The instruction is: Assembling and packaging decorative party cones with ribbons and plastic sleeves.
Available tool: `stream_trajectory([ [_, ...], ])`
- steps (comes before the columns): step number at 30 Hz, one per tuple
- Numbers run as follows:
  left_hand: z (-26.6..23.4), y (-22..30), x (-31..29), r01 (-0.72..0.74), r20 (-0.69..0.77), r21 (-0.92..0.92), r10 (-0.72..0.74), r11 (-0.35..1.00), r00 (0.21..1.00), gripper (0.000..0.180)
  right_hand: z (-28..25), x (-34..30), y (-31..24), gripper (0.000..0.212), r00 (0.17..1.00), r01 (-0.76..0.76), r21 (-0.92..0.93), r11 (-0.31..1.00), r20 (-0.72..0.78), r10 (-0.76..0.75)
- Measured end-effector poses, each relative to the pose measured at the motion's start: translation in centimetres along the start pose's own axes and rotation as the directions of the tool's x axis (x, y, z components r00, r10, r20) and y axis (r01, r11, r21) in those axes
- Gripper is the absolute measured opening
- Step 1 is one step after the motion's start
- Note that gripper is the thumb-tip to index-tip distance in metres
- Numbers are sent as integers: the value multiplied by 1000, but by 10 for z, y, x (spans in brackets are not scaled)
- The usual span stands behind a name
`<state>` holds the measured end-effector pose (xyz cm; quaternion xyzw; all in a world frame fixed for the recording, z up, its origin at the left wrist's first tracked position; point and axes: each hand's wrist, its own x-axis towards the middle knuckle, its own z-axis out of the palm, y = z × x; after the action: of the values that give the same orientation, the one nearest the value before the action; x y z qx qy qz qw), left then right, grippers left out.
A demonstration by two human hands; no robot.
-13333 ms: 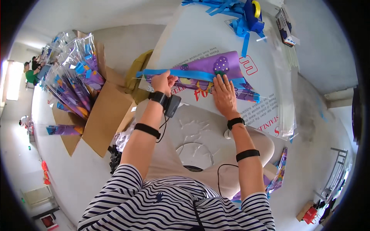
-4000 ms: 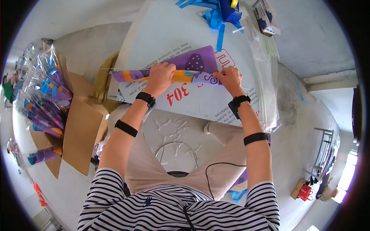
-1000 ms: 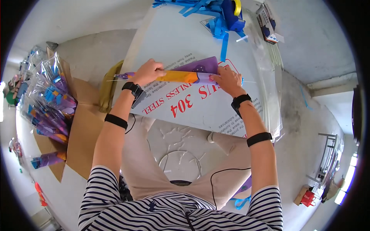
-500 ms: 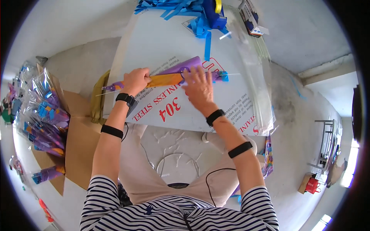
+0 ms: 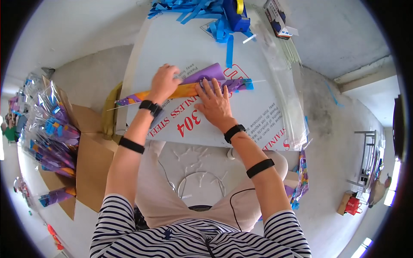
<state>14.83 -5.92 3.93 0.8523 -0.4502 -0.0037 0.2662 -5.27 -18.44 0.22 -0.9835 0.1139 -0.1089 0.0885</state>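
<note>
A long, narrow folded bundle of purple, orange and blue printed sheet (image 5: 185, 91) lies across the board, a thin white rod poking out at both ends. Behind it rests a purple roll (image 5: 208, 73), partly covered by the bundle. My right hand (image 5: 215, 103) presses flat on the bundle's middle, fingers spread. Over its left half, my left hand (image 5: 164, 84) is raised with loosely curled fingers. Those fingers are blurred, and I see nothing clearly between them.
The printed board (image 5: 172, 47) bears blue strips (image 5: 221, 30), a blue tape dispenser (image 5: 236, 17) and clear plastic sleeves (image 5: 279, 81) along its right edge. A small box (image 5: 277, 19) stands at the far right. To the left, a cardboard carton (image 5: 92, 161) stands by wrapped colourful packs (image 5: 53, 129).
My left hand has lifted off the bundle and shifted slightly right, uncovering its left part. The right hand has moved slightly left and flattened onto the bundle.
</note>
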Motion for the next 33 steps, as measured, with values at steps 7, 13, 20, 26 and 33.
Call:
stream_trajectory([
  [7,51,43,41,199,158,-264,-161,944,974,25,7,2,-5,69,1000,-15,82,996,-19,17],
  [13,62,62,1,-56,-116,-329,18,943,993,15,6,0,2,66,998,-36,135,990,-37,42],
  [20,69,64,-25,-29,-191,-563,-96,826,977,12,8,0,15,48,995,46,246,968,-93,-23],
  [26,71,62,-31,-136,-211,-407,52,903,976,21,6,-8,47,38,899,-29,665,746,-310,310],
  [33,70,61,-31,-108,-189,-391,34,914,981,19,-29,-1,28,21,929,53,-24,998,-366,-59],
])
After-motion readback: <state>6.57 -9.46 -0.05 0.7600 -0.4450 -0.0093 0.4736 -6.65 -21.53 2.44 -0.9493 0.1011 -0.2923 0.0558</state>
